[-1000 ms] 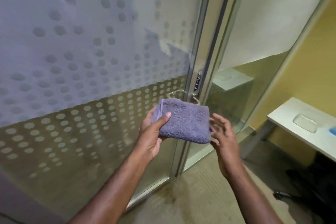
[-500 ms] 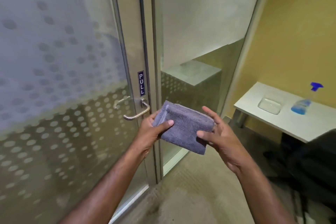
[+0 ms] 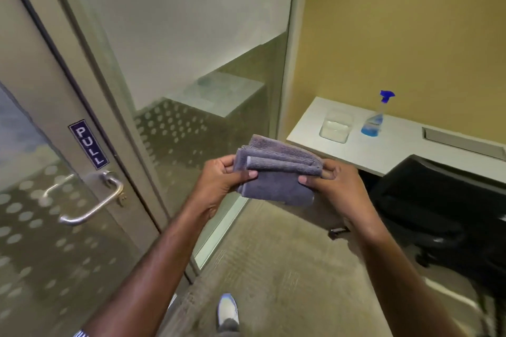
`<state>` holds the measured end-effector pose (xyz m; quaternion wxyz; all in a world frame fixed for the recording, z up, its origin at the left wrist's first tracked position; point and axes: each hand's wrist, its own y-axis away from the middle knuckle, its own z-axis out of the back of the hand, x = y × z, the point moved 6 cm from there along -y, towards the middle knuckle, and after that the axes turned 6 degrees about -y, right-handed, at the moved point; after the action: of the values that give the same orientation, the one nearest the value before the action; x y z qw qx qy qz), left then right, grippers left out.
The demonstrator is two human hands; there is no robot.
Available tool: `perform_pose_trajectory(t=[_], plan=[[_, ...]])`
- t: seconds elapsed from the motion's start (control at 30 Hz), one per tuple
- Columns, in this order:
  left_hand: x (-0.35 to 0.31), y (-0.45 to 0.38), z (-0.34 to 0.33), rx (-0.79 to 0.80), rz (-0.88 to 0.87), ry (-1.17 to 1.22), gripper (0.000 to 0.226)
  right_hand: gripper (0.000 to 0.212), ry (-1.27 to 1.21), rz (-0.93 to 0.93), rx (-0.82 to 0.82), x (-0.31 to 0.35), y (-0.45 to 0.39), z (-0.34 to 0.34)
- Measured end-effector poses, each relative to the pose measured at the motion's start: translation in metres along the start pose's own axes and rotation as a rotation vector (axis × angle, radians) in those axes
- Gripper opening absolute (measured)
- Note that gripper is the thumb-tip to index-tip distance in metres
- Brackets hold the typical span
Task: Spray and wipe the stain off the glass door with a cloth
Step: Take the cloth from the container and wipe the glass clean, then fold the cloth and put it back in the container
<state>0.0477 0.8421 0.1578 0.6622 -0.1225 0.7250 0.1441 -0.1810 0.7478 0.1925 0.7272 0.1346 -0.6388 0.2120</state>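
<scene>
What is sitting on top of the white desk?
On the white desk stand a spray bottle with blue liquid and a clear container. A black chair covers its near edge.

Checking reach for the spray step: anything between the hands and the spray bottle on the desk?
Nothing visible blocks it. The spray bottle stands upright on the white desk, a clear container beside it. But both the left hand and right hand hold the folded cloth.

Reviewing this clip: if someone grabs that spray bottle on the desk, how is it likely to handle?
The spray bottle is tall and narrow with a wider base, so a sideways nudge could probably tip it. The blue liquid fills only its bottom part, so it likely feels light. It stands free on the white desk, beside a clear container.
</scene>
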Motion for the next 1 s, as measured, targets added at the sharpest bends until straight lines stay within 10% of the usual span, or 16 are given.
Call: perform_pose_trajectory(t=[0.23, 1.0], plan=[[0.017, -0.109, -0.042, -0.018, 0.027, 0.042, 0.021, 0.011, -0.006, -0.151, -0.223, -0.034, -0.079, 0.048], [0.037, -0.520, -0.167, 0.410, 0.196, -0.313, 0.005, 0.013, -0.147, -0.315, -0.554, -0.128, -0.383, 0.210]])
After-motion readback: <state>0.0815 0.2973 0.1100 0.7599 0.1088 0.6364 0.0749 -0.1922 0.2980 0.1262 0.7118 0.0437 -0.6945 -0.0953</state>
